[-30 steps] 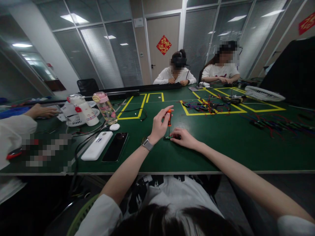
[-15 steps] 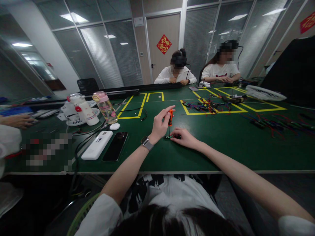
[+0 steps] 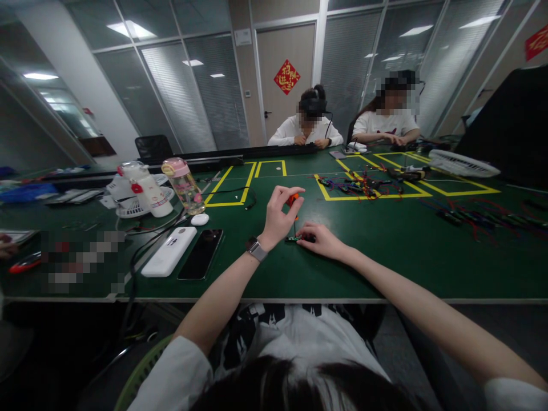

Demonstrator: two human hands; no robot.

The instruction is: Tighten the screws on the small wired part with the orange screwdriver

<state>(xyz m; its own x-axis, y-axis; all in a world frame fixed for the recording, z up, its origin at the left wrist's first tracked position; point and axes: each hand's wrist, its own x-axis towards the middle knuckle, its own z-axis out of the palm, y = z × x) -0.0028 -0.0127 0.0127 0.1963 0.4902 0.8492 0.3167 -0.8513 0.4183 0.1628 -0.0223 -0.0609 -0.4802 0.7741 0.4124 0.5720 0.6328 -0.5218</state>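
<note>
My left hand (image 3: pixel 279 216), with a watch on its wrist, is curled around the orange handle of a screwdriver (image 3: pixel 293 199). The fingers and thumb partly hide the handle. The screwdriver stands upright, its thin shaft reaching down to a small green circuit board (image 3: pixel 291 239) on the table. My right hand (image 3: pixel 319 237) rests on the tabletop with its fingertips closed on the right end of that board. Where the tip meets the board is too small to make out.
Left of my arms lie a black phone (image 3: pixel 200 254) and a white power bank (image 3: pixel 169 252). Behind them stand a pink-lidded bottle (image 3: pixel 185 185) and a white bottle (image 3: pixel 154 194). Wired boards (image 3: pixel 363 185) lie ahead right on the green table (image 3: pixel 385 257). Two people sit opposite.
My left fingers have shifted around the screwdriver handle, covering more of it. My right hand and the board stay put. At far left, another person's arm has drawn back toward the edge.
</note>
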